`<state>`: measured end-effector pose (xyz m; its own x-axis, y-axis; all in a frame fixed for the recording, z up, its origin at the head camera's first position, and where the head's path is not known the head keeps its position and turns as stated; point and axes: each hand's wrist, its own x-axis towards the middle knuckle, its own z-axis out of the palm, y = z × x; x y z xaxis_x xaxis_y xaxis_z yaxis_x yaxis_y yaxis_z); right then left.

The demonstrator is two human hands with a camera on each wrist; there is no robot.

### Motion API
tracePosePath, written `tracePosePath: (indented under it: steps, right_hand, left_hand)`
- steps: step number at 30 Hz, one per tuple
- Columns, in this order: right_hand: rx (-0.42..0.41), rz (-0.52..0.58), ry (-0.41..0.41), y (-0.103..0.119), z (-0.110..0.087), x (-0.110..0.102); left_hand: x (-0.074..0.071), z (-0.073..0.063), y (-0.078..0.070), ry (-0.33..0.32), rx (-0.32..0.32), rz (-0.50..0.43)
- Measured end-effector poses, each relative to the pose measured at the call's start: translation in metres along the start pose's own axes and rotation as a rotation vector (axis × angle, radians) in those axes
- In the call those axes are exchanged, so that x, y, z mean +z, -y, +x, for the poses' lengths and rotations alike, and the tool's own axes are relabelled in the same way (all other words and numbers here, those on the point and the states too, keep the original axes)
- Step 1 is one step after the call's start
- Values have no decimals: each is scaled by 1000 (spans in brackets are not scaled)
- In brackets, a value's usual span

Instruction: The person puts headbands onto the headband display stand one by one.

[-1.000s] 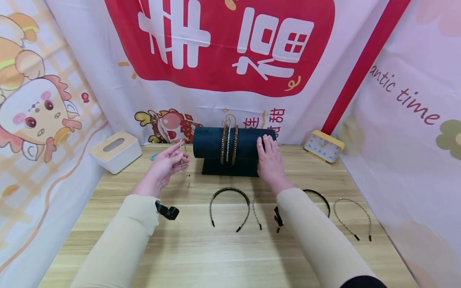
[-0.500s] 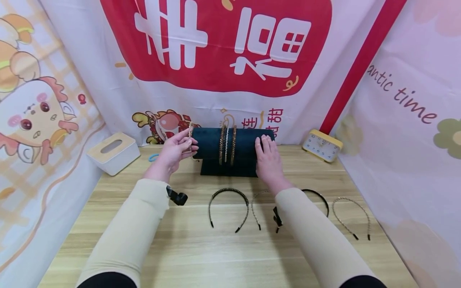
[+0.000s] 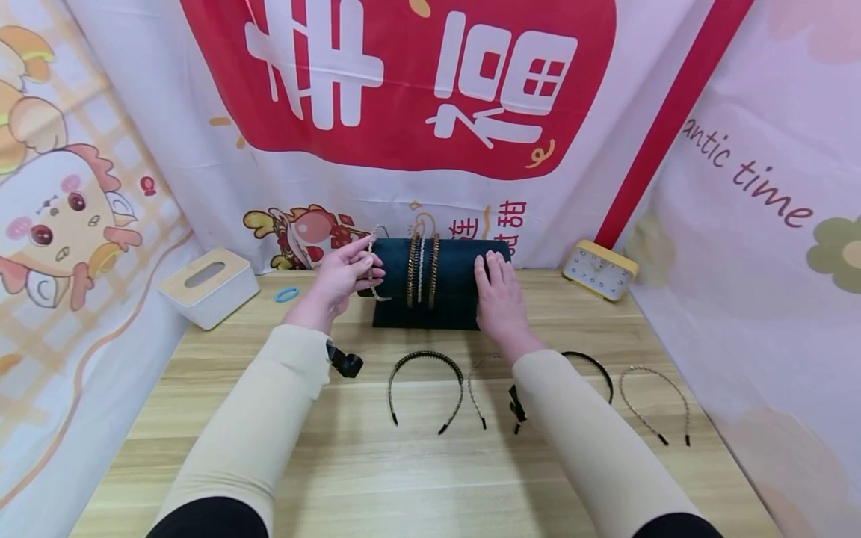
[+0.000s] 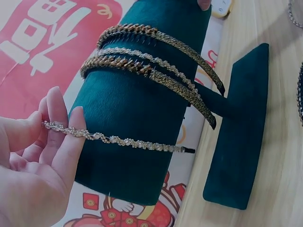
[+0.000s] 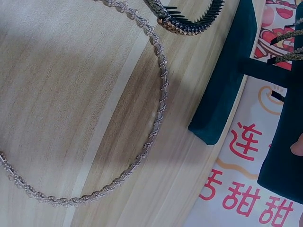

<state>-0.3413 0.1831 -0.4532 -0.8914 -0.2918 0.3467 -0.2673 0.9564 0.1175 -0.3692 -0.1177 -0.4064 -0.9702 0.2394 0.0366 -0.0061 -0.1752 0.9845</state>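
Headband (image 4: 128, 143) pinched by left hand (image 3: 343, 275); right hand (image 3: 501, 297) rests straight-fingered on dark-green roll (image 3: 459, 270).

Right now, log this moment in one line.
left hand: holds beaded headband; right hand: rests on display roll; on display roll: three more headbands

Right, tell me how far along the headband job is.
Looks done: three headbands sit over the dark green roll. In hand: the left hand pinches a pale beaded headband at the roll's end, while the right hand rests on the roll. Likely left: the four headbands visible on the table.
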Motion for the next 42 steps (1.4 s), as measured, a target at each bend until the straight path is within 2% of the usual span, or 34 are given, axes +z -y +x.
tracePosePath:
  steps: [5,8,11,12,14,17,20,22,26,28,31,35,42]
  right_hand:
    - [-9,-5,-14,0,0,1]
    - [-13,-3,-16,0,0,1]
    - [-11,0,-19,0,0,1]
    - [-10,2,-19,0,0,1]
    - [-10,10,-21,0,0,0]
    - [-9,17,-16,0,0,0]
    - [-4,13,-1,0,0,-1]
    - [0,9,5,0,0,-1]
    - [-2,-1,8,0,-1,-1]
    - [-3,-1,9,0,-1,-2]
    - [0,0,15,0,-1,-2]
    - [8,-2,19,0,-1,-1]
    - [1,5,6,0,0,0]
  left_hand:
    - [10,2,0,6,-13,19]
    - [19,2,-1,-78,7,59]
    - [29,3,-2,-174,75,164]
    - [32,3,-3,-198,99,230]
    - [37,1,-6,-216,142,430]
    - [40,-4,-10,-200,177,738]
    - [37,-9,-9,-176,251,949]
    - [32,-10,-4,-147,345,1058]
    - [17,-14,12,-51,579,1308]
    - [9,-14,20,-18,654,1403]
    - [2,-13,29,-9,716,1464]
    - [0,-9,34,-32,758,1471]
    - [11,-5,34,14,709,1470]
